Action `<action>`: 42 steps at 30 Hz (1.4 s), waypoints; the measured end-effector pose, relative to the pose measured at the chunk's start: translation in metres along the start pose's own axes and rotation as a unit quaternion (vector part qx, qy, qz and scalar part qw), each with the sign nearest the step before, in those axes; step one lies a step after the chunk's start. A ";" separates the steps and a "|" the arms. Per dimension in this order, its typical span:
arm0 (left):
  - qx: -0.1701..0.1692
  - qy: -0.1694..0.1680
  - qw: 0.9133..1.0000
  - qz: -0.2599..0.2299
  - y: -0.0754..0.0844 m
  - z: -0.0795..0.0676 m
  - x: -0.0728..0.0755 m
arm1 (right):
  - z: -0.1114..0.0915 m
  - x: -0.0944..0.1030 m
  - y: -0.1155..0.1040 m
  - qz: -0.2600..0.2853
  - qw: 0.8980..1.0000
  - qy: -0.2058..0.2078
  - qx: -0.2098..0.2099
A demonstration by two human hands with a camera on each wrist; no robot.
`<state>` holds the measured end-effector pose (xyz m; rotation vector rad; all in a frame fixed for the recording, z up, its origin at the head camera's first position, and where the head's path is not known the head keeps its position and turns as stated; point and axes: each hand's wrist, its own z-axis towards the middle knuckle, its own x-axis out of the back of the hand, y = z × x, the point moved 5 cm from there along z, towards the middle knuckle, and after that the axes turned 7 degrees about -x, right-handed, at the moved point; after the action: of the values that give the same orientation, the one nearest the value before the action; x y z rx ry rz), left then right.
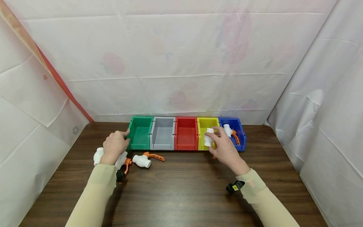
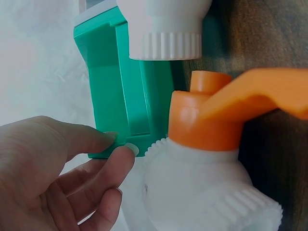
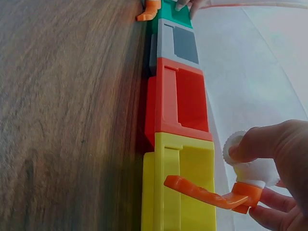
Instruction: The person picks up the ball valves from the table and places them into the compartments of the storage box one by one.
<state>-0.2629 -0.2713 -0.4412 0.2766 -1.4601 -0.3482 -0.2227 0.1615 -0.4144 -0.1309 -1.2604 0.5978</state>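
My left hand [image 1: 115, 145] is at the left side of the green bin [image 1: 139, 146], and its thumb and index finger pinch the bin's edge in the left wrist view. Over the yellow bin [image 1: 201, 145], my right hand [image 1: 225, 151] grips a white ball valve [image 1: 209, 137]. The valve's orange lever [image 3: 207, 195] sticks out past the fingers in the right wrist view. Near my left hand lie more white valves with orange levers: one valve [image 1: 141, 161] in front of the green bin, others [image 1: 98, 155] partly hidden under the hand and wrist.
A grey bin [image 1: 162, 146] and a red bin [image 1: 186, 145] stand between the green and yellow ones in a joined row. At the right end, the blue bin [image 1: 242, 145] has a white valve [image 1: 227, 130] in it. White curtains hang behind the wooden table [image 1: 181, 195].
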 end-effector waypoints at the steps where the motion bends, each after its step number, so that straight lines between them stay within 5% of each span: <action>1: -0.001 0.001 1.000 0.001 0.000 0.000 0.000 | 0.001 0.001 0.000 0.000 1.000 0.005 0.003; 25: -0.003 0.007 1.000 -0.001 0.000 0.000 -0.001 | 0.018 0.008 0.005 -0.022 0.993 0.084 0.081; 42: -0.004 0.008 1.000 -0.004 0.000 -0.001 0.000 | 0.025 -0.008 0.019 -0.042 0.993 0.074 0.081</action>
<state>-0.2618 -0.2716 -0.4414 0.2783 -1.4422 -0.3585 -0.2534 0.1676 -0.4211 0.0136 -1.0639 0.6035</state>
